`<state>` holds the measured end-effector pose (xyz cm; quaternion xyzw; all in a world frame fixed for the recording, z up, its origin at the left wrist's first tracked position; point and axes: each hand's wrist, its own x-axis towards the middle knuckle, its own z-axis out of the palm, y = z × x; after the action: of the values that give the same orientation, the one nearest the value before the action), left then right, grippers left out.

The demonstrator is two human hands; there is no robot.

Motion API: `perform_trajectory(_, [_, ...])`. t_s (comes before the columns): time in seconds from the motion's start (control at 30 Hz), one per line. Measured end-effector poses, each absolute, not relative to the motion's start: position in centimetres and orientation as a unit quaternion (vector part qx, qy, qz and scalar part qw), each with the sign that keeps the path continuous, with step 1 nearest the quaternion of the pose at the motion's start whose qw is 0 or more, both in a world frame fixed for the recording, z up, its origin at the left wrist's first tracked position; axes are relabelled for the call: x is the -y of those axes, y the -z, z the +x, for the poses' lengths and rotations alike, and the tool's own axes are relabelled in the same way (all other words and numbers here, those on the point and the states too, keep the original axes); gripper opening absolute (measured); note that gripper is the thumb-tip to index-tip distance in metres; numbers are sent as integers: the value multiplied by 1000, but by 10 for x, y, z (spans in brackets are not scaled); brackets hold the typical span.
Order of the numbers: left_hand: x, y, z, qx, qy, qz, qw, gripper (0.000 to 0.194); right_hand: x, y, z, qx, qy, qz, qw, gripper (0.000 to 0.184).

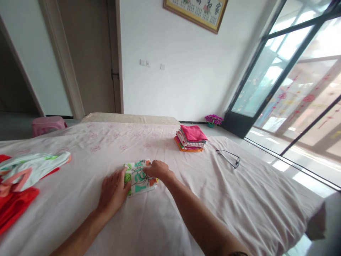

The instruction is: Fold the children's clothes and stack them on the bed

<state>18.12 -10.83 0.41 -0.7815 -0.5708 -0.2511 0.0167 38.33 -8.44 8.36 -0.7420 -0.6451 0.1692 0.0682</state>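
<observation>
A small folded cloth (139, 177), white with green, teal and orange leaf print, lies on the pale pink bed sheet (186, 199). My left hand (113, 192) rests flat on the sheet with fingers stretched out, its fingertips on the cloth's left edge. My right hand (157, 170) is curled over the cloth's far right corner, fingers pressed down on the fabric. A neat stack of folded clothes (190, 138), topped by a pink piece, sits further back to the right.
Unfolded garments, a white-green one (32, 167) on red cloth (16, 202), lie at the left edge. Eyeglasses (229, 157) lie right of the stack. A pink stool (48, 124) stands beyond the bed; glass doors are on the right.
</observation>
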Motion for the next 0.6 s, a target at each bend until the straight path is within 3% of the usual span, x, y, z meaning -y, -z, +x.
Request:
perform_trajectory(0.33, [104, 1, 178, 566, 256, -784, 11, 52, 89, -76, 379, 620, -196, -746, 145, 44])
perform_trajectory(0.6, [97, 9, 174, 548, 267, -793, 8, 55, 85, -54, 373, 499, -429, -668, 348, 23])
